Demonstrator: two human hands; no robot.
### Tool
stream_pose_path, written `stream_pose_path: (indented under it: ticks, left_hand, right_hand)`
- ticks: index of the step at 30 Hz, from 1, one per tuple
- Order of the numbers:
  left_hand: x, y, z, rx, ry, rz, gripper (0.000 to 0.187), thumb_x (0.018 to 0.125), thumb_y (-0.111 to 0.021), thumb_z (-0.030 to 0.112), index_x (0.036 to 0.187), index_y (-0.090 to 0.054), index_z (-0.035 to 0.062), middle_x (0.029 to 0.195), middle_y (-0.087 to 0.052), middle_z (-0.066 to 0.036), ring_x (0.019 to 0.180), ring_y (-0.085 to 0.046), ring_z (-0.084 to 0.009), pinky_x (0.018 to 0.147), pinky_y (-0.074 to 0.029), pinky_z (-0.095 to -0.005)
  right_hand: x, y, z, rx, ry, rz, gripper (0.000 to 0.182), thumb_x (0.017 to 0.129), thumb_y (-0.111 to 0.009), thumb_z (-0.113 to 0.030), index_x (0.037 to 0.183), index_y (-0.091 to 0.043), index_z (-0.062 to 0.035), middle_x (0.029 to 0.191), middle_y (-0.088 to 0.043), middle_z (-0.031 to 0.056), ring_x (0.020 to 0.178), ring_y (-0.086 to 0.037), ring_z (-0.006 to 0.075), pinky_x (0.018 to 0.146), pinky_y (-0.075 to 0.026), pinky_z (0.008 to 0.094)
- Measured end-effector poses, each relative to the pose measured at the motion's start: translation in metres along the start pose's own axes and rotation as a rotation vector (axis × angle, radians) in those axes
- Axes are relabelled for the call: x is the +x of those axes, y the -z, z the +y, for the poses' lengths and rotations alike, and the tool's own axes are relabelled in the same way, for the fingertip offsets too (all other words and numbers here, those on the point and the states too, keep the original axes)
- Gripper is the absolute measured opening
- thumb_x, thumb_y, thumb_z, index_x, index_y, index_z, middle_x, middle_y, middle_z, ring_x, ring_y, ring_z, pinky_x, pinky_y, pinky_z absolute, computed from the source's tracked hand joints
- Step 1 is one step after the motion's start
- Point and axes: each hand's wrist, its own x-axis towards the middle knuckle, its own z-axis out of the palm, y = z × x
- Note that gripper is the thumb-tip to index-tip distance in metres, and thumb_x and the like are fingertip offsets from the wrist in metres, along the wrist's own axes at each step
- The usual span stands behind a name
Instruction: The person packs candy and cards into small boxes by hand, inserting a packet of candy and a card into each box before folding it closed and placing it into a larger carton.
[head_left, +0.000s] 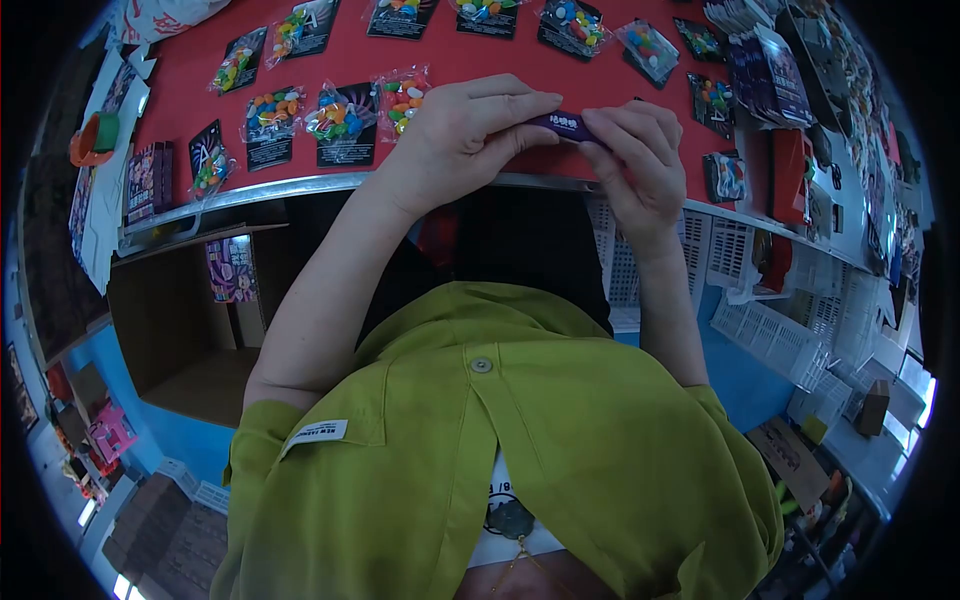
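Both of my hands are at the table's front edge, pinching a small purple box (563, 125) with white lettering between them. My left hand (478, 128) has its fingers and thumb closed on the box's left end. My right hand (640, 158) grips the right end, fingers curled around it. Much of the box is hidden by my fingers. Just left of my left hand lies a clear bag of colourful candy-like pieces (402, 100). A similar bag on a black card (345, 120) is beside it.
More bagged pieces on black cards (573, 28) lie in rows across the red tabletop (490, 55). Purple box stacks stand at right (768, 75) and left (150, 180). Below the edge are a cardboard carton (180, 330) and white plastic baskets (770, 335).
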Motion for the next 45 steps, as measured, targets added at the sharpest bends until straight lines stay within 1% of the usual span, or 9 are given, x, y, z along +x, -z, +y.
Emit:
stream_pose_path:
  ticks: [9,18,25,28,30,33,35,40,45]
  left_hand:
    - [0.001,0.001,0.002,-0.057,0.108,-0.075,0.024,0.084,-0.065,0.014,0.107,-0.066,0.0073,0.094,-0.067,-0.008,0.087,-0.066,-0.0187,0.074,-0.054,-0.0252]
    - [-0.004,-0.003,0.016,-0.696,0.541,0.072,0.026,0.086,-0.058,0.004,0.110,-0.066,0.0071,0.109,-0.064,-0.006,0.098,-0.061,-0.0159,0.084,-0.048,-0.0258]
    - [-0.005,-0.007,0.032,-0.810,0.845,0.384,0.050,0.089,-0.056,0.034,0.126,-0.044,0.0019,0.113,-0.056,-0.010,0.110,-0.053,-0.0216,0.099,-0.037,-0.0367]
    - [-0.002,-0.009,0.038,-1.313,1.023,0.446,0.050,0.088,-0.060,0.030,0.124,-0.043,-0.0004,0.116,-0.053,-0.015,0.111,-0.052,-0.0251,0.095,-0.043,-0.0378]
    - [-0.002,-0.008,0.030,-1.694,1.134,0.296,0.057,0.090,-0.055,0.036,0.132,-0.037,0.0012,0.121,-0.053,-0.018,0.115,-0.051,-0.0336,0.099,-0.039,-0.0518]
    - [0.000,-0.008,0.031,-1.732,0.969,0.249,0.061,0.089,-0.055,0.035,0.133,-0.033,-0.0009,0.124,-0.049,-0.023,0.120,-0.046,-0.0403,0.097,-0.037,-0.0632]
    - [-0.002,-0.008,0.032,-1.686,0.936,0.237,0.062,0.087,-0.058,0.031,0.133,-0.032,-0.0019,0.125,-0.048,-0.024,0.120,-0.046,-0.0414,0.095,-0.040,-0.0631]
    - [-0.003,-0.017,0.027,-1.682,0.823,0.181,0.052,0.083,-0.060,0.009,0.128,-0.038,-0.0036,0.120,-0.052,-0.021,0.111,-0.055,-0.0366,0.083,-0.051,-0.0590]
    - [-0.004,-0.016,0.023,-1.534,0.833,0.199,0.058,0.080,-0.061,0.008,0.130,-0.036,-0.0045,0.120,-0.052,-0.023,0.112,-0.055,-0.0353,0.080,-0.056,-0.0501]
  right_hand:
    - [0.004,0.000,0.001,0.107,-0.056,0.011,0.020,0.079,-0.070,-0.017,0.098,-0.070,-0.0121,0.095,-0.066,0.0012,0.090,-0.053,0.0175,0.077,-0.040,0.0291]
    - [0.005,-0.003,0.004,-0.122,0.153,0.019,0.025,0.079,-0.070,-0.015,0.104,-0.067,-0.0098,0.101,-0.066,0.0046,0.083,-0.059,0.0174,0.069,-0.049,0.0270]
    - [-0.001,0.015,-0.012,0.164,-0.050,0.127,0.028,0.077,-0.070,-0.006,0.104,-0.063,-0.0059,0.102,-0.066,0.0100,0.086,-0.064,0.0213,0.071,-0.052,0.0285]
    - [-0.011,0.009,-0.025,0.168,-0.004,0.084,0.035,0.076,-0.071,-0.007,0.109,-0.060,-0.0053,0.106,-0.065,0.0110,0.092,-0.063,0.0235,0.076,-0.052,0.0312]
    - [-0.016,0.011,-0.023,0.199,0.011,0.029,0.039,0.076,-0.072,-0.008,0.112,-0.059,-0.0051,0.109,-0.064,0.0118,0.097,-0.062,0.0249,0.080,-0.051,0.0331]
    - [-0.022,0.034,0.001,0.175,-0.178,-0.087,0.043,0.080,-0.071,-0.020,0.117,-0.056,-0.0043,0.117,-0.059,0.0142,0.110,-0.055,0.0271,0.092,-0.043,0.0394]
    - [-0.027,0.049,0.037,-0.379,-0.330,-0.228,0.051,0.084,-0.065,-0.033,0.124,-0.052,-0.0036,0.123,-0.054,0.0153,0.119,-0.047,0.0285,0.099,-0.033,0.0437]
    - [-0.030,0.049,0.059,-0.445,-0.493,-0.457,0.059,0.085,-0.061,-0.043,0.127,-0.049,-0.0040,0.117,-0.052,0.0131,0.112,-0.049,0.0276,0.096,-0.033,0.0428]
    - [-0.026,0.046,0.067,-0.294,-0.593,-0.501,0.053,0.081,-0.065,-0.045,0.114,-0.053,-0.0047,0.111,-0.048,0.0116,0.107,-0.048,0.0264,0.092,-0.036,0.0435]
